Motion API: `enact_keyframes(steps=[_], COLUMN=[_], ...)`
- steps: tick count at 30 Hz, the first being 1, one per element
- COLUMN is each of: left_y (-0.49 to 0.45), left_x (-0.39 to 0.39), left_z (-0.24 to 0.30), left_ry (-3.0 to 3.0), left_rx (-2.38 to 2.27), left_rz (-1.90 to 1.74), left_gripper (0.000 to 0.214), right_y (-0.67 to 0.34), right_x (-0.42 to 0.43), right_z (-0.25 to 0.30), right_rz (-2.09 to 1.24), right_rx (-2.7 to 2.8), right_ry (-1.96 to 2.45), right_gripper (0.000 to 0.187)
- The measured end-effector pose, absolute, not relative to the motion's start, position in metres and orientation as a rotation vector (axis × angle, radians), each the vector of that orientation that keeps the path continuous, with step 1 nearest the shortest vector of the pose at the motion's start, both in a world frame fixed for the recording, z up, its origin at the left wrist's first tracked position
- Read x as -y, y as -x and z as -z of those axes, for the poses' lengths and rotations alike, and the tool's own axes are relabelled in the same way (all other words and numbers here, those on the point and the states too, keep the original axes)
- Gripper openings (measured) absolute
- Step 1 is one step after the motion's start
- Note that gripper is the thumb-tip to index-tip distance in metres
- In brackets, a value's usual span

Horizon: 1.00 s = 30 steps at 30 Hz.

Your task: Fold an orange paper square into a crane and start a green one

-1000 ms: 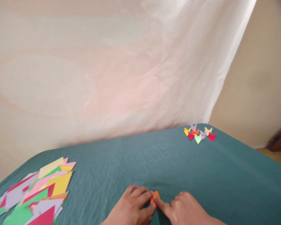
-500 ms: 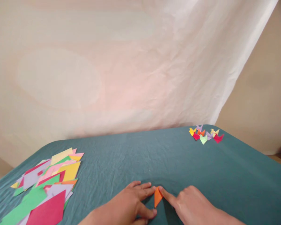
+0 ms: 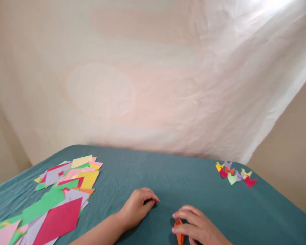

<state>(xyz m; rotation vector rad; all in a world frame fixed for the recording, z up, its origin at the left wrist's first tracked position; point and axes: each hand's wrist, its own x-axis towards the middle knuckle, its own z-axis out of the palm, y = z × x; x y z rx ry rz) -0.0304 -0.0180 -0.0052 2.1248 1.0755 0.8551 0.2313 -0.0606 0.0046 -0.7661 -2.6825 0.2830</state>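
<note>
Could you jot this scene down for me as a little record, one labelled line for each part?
Right hand: fingers over a small, folded orange paper piece; grip unclear
Left hand: fingers curled, nothing visible in it
Table covering: dark green cloth
At left: overlapping, flat multicoloured paper sheets
Far right: cluster of small, bird-shaped folded papers, several colours
Behind table: pale, wrinkled hanging sheet

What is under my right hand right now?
Under the fingers of your right hand, an orange folded paper shows above and below one finger, which covers its middle. Whatever lies beneath the palm is hidden.
</note>
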Motion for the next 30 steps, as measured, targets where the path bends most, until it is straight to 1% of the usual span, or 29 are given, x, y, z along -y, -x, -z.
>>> enact_keyframes(steps=[3,5,7,9,13,18,22,26,28,30], left_y=[0.03,0.031,0.032,0.032,0.029,0.025,0.019,0.005,-0.006,-0.017], left_x=[0.022,0.022,0.022,0.023,0.024,0.02,0.007,-0.017,-0.028,-0.034], left_z=[0.007,0.009,0.008,0.006,-0.001,-0.007,-0.007,-0.004,-0.005,-0.007], left_ry=[-2.176,-2.183,-2.185,-2.183,-2.176,-2.159,-2.078,-1.691,-1.429,-1.203], left_rx=[-1.07,-1.068,-1.064,-1.068,-1.099,-1.104,-1.119,-1.152,-1.122,-1.023], left_rz=[-0.868,-0.882,-0.889,-0.887,-0.866,-0.869,-0.854,-0.793,-0.759,-0.738], left_gripper=[0.026,0.028,0.03,0.031,0.032,0.032,0.031,0.025,0.027,0.035], right_y=[-0.227,-0.225,-0.223,-0.222,-0.225,-0.232,-0.239,-0.234,-0.227,-0.216], right_x=[0.058,0.055,0.051,0.048,0.043,0.04,0.036,0.014,-0.005,-0.024], right_z=[0.003,0.012,0.02,0.024,0.016,0.004,0.001,-0.009,-0.014,-0.015], right_rz=[-0.17,-0.091,0.006,0.018,-0.201,-0.531,-0.79,-0.983,-1.125,-1.29], right_rx=[2.697,2.653,2.619,2.631,2.719,2.732,2.593,2.238,1.958,1.612], right_ry=[0.712,0.712,0.708,0.73,0.878,0.867,0.964,1.152,1.131,1.111], right_gripper=[0.029,0.022,0.019,0.02,0.028,0.016,0.017,0.014,0.014,0.025])
